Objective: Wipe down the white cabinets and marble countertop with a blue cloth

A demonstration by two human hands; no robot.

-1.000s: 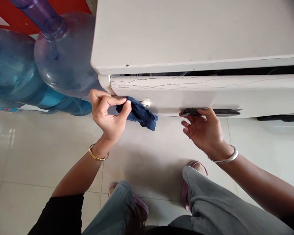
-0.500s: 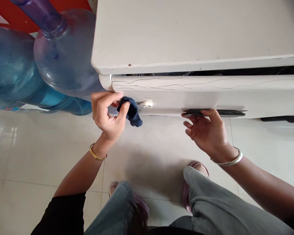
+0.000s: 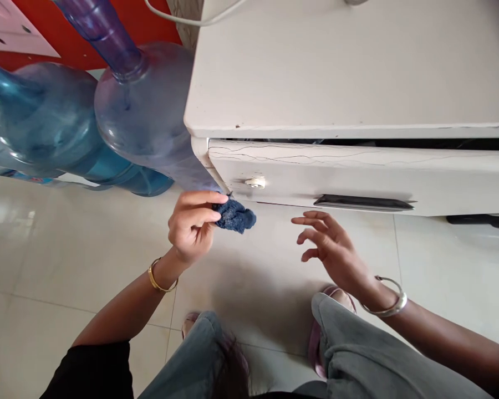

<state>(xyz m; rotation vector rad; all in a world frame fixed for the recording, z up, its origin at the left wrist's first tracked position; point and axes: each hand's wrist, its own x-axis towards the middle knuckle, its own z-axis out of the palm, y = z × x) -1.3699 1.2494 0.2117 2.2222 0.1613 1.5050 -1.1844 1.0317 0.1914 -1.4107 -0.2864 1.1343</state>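
Note:
A crumpled dark blue cloth (image 3: 235,215) is pinched between the thumb and fingers of my left hand (image 3: 191,224), just below the left end of the drawer front (image 3: 291,177). My right hand (image 3: 330,246) hangs in the air with bent, parted fingers and nothing in them. It is apart from the dark drawer handle (image 3: 366,203), a little below and left of it. Near the cloth, a small round white lock (image 3: 255,183) sticks out of the drawer front. The drawer stands slightly ajar, with a dark gap along its top edge.
The white cabinet top (image 3: 336,66) spreads above the drawer, and a white cable (image 3: 199,22) crosses its far left corner. Large water jugs (image 3: 145,105) stand against the cabinet's left side. My legs and feet are below, on the tiled floor (image 3: 87,249).
My right hand has let go of the drawer handle and moved down, fingers parted. My left hand has shifted slightly down and right with the cloth. The view has shifted a little.

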